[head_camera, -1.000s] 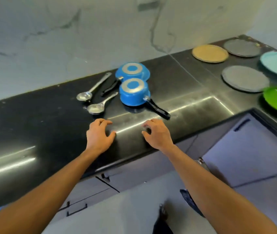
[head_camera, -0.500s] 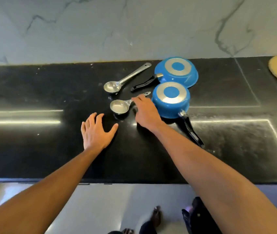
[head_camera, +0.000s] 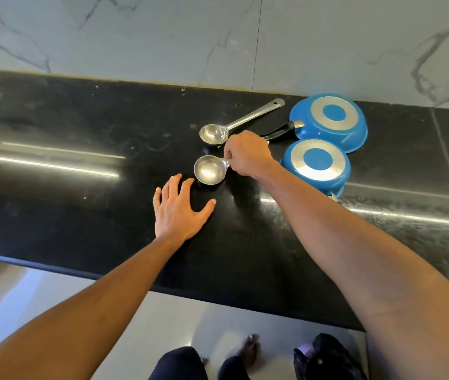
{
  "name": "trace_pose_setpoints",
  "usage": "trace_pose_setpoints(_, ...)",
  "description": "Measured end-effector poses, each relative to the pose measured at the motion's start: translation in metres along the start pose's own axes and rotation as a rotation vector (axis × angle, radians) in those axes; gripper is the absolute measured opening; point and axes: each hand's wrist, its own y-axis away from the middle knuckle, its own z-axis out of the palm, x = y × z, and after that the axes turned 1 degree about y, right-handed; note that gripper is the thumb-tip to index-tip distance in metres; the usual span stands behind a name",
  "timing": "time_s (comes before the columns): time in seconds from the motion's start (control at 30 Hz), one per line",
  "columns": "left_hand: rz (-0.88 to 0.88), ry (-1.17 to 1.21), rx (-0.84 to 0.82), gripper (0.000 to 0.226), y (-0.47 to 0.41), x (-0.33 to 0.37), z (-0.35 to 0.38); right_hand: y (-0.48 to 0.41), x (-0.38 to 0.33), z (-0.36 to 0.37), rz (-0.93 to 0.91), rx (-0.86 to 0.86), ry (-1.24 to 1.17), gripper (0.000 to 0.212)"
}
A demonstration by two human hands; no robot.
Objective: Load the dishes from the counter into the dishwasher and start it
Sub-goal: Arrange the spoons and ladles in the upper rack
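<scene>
Two steel ladles lie on the black counter. My right hand curls over the handle of the near ladle and grips it; its bowl points left. The far ladle lies free just behind, its handle running up to the right. Two blue pans sit upside down to the right: the near pan beside my right wrist and the far pan with its black handle pointing toward my right hand. My left hand rests flat on the counter, fingers spread, just below the near ladle's bowl.
A marble wall backs the counter. The counter's front edge runs across the lower part of the view, with pale cabinet fronts and my feet below it.
My right hand has closed round the near ladle's handle, which it was only reaching for half a second ago. The left hand stays flat on the counter. The view has shifted left.
</scene>
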Motion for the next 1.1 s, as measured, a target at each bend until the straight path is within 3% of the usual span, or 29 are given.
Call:
trace_pose_setpoints(0.2, 0.013, 0.023, -0.007, 0.08, 0.001, -0.002, 0.0, 0.017, -0.015, -0.014, 0.108, 0.086, -0.231, 0.016)
trace_pose_setpoints(0.4, 0.047, 0.052, -0.051, 0.081, 0.003, -0.005, -0.002, 0.078, -0.027, -0.02, 0.351, 0.263, -0.676, 0.03)
trace_pose_setpoints(0.53, 0.058, 0.127, -0.062, 0.078, 0.004, -0.006, -0.003, 0.14, -0.041, -0.017, 0.439, 0.398, -1.161, 0.061)
trace_pose_setpoints(0.63, 0.085, 0.219, -0.086, 0.071, 0.005, -0.009, -0.007, 0.183, -0.054, -0.012, 0.477, 0.419, -1.278, 0.092)
trace_pose_setpoints(0.8, 0.282, 0.34, -0.171, 0.059, 0.028, -0.015, -0.022, 0.256, -0.085, 0.008, 0.563, 0.545, -1.42, 0.061)
trace_pose_setpoints(0.9, 0.502, 0.415, -0.189, 0.039, 0.059, -0.008, -0.026, 0.297, -0.101, 0.018, 0.642, 0.633, -1.504, 0.043)
trace_pose_setpoints(1.0, 0.649, 0.492, -0.224, 0.026, 0.097, 0.001, -0.022, 0.338, -0.109, 0.03, 0.731, 0.682, -1.475, 0.026)
trace_pose_setpoints(1.1, 0.833, 0.505, -0.224, 0.02, 0.143, 0.014, -0.015, 0.395, -0.113, 0.045, 0.845, 0.771, -1.43, 0.023)
